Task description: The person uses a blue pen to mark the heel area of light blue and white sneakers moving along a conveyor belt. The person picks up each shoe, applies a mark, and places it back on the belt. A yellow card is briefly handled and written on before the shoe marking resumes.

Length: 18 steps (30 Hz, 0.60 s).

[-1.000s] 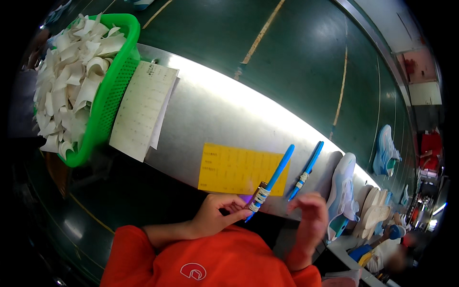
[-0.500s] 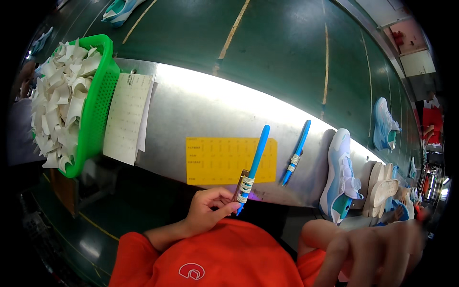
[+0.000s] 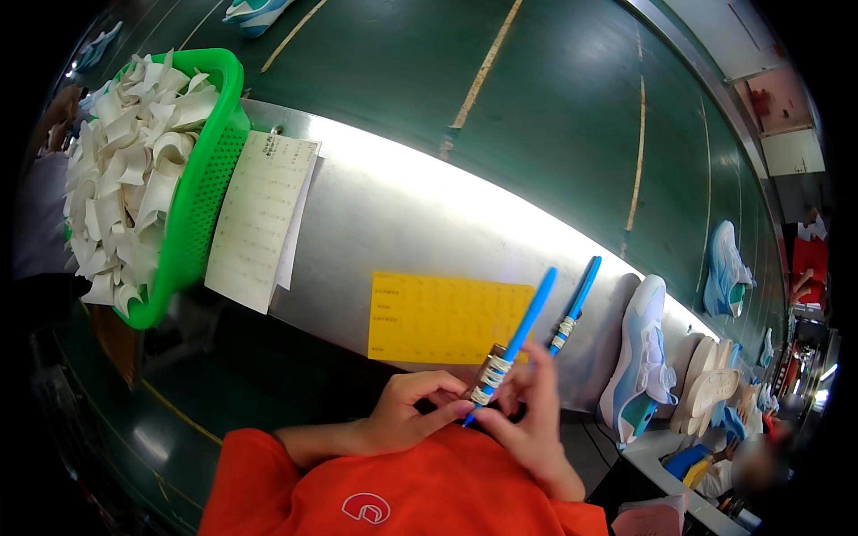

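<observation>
A blue pen (image 3: 531, 314) slants up and to the right in front of my chest. Pale rubber bands bind a small brownish metal piece (image 3: 497, 354) to its lower part. My left hand (image 3: 413, 413) pinches this bundle from the left, near the lower tip. From the right, my right hand (image 3: 534, 427) closes around the same end, its thumb by the tip and its forefinger raised beside the shaft. Its other fingers are partly hidden behind the pen. Under the pen's upper half lies a yellow printed card (image 3: 438, 314). A second banded blue pen (image 3: 583, 290) rests just beyond my right hand.
At left stands a green basket (image 3: 201, 192) heaped with white curved scraps (image 3: 134, 170). Beside it hangs a paper sheet (image 3: 259, 214) on the metal ledge (image 3: 357, 205). A white-blue shoe (image 3: 633, 357) and pale soles (image 3: 706, 384) lie right. The green belt (image 3: 554, 116) carries another shoe (image 3: 726, 268).
My right hand has come in from the near right to the pen in my left hand. The pen and left hand sit slightly farther right; the whole view has shifted a little.
</observation>
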Each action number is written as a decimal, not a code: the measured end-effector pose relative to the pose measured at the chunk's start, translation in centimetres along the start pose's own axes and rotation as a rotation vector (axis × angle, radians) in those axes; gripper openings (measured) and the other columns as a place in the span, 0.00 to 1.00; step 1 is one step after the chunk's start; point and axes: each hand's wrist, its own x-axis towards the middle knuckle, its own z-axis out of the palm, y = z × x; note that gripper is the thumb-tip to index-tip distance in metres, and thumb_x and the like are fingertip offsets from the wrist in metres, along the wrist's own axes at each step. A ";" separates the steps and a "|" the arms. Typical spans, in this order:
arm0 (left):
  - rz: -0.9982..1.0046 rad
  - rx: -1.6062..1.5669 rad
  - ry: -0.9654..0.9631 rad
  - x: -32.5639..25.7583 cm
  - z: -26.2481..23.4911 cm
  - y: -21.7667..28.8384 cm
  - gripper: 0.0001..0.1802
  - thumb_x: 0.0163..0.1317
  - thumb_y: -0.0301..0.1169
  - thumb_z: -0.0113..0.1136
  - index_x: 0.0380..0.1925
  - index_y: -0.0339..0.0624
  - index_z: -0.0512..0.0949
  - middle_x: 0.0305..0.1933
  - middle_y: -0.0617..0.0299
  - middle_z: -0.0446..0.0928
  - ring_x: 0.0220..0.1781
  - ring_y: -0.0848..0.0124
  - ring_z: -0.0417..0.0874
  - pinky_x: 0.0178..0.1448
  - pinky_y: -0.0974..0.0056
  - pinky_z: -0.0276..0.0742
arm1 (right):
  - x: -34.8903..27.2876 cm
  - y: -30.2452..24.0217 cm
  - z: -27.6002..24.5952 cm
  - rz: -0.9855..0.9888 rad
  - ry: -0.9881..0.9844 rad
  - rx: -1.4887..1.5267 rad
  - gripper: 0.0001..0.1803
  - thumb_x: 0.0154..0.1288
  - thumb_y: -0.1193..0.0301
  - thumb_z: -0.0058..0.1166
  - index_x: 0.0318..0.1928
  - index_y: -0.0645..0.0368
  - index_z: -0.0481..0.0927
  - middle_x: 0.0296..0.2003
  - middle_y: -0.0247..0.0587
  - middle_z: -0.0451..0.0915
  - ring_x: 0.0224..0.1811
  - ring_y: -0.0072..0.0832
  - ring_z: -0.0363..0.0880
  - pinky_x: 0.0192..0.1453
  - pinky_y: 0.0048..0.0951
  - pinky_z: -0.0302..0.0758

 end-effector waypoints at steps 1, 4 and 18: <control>0.024 0.018 0.001 0.4 -0.1 0.1 0.08 0.57 0.25 0.59 0.35 0.33 0.76 0.30 0.57 0.78 0.28 0.74 0.80 0.33 0.73 0.75 | -0.1 0.1 0.9 0.119 -0.026 -0.072 0.32 0.54 0.78 0.59 0.56 0.61 0.55 0.30 0.37 0.73 0.28 0.16 0.69 0.29 0.16 0.63; 0.070 0.115 -0.012 0.5 -0.2 -0.3 0.07 0.56 0.27 0.60 0.33 0.35 0.75 0.27 0.59 0.78 0.26 0.74 0.80 0.31 0.73 0.74 | -0.6 3.2 2.5 -0.002 0.088 0.117 0.27 0.55 0.77 0.57 0.53 0.62 0.60 0.30 0.37 0.75 0.27 0.16 0.71 0.28 0.15 0.65; -0.106 0.019 -0.267 0.3 -2.8 -0.4 0.09 0.60 0.29 0.55 0.24 0.36 0.73 0.22 0.61 0.75 0.22 0.72 0.75 0.27 0.70 0.68 | 1.7 2.5 1.5 0.312 -0.161 0.357 0.05 0.63 0.76 0.49 0.33 0.63 0.67 0.23 0.37 0.76 0.16 0.18 0.72 0.19 0.16 0.67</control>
